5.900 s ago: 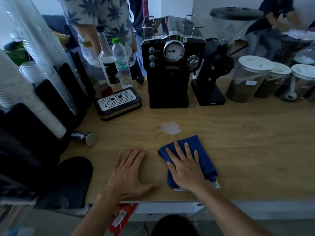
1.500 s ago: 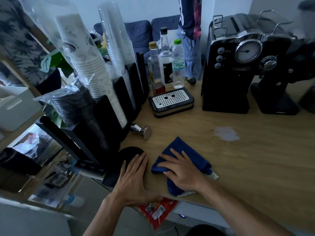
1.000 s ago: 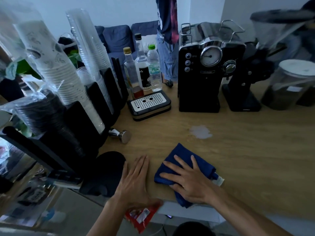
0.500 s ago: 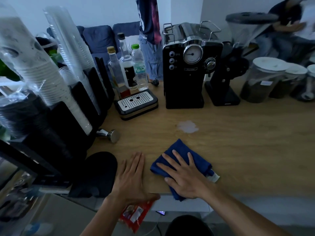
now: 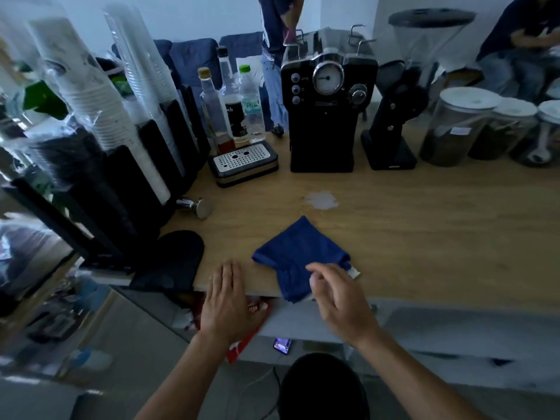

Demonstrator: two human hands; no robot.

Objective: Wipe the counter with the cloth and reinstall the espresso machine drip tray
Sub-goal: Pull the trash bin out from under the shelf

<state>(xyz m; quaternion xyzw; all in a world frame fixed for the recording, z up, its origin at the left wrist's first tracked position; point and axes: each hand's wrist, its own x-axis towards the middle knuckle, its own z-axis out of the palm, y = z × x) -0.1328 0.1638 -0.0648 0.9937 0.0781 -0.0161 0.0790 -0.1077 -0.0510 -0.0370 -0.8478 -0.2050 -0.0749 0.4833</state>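
A folded blue cloth (image 5: 298,253) lies near the front edge of the wooden counter (image 5: 424,237), one corner hanging over it. A pale wet spill (image 5: 321,200) sits just beyond the cloth. My right hand (image 5: 336,298) hovers over the cloth's near right corner with fingers loosely bent and nothing gripped. My left hand (image 5: 227,298) lies flat, palm down, at the counter's front edge, left of the cloth. The drip tray (image 5: 242,162), with a perforated metal top, rests on the counter left of the black espresso machine (image 5: 324,131).
A metal tamper (image 5: 198,206) lies left of the spill, with a black round mat (image 5: 172,259) nearer me. Bottles (image 5: 230,107) and sleeved cup stacks (image 5: 100,101) crowd the left. A grinder (image 5: 394,116) and lidded jars (image 5: 454,125) stand at the right. People are behind the counter.
My right hand has lifted off the cloth and drawn back toward me, fingers curling. My left hand slid back to the counter edge. The camera view swung back from the left.
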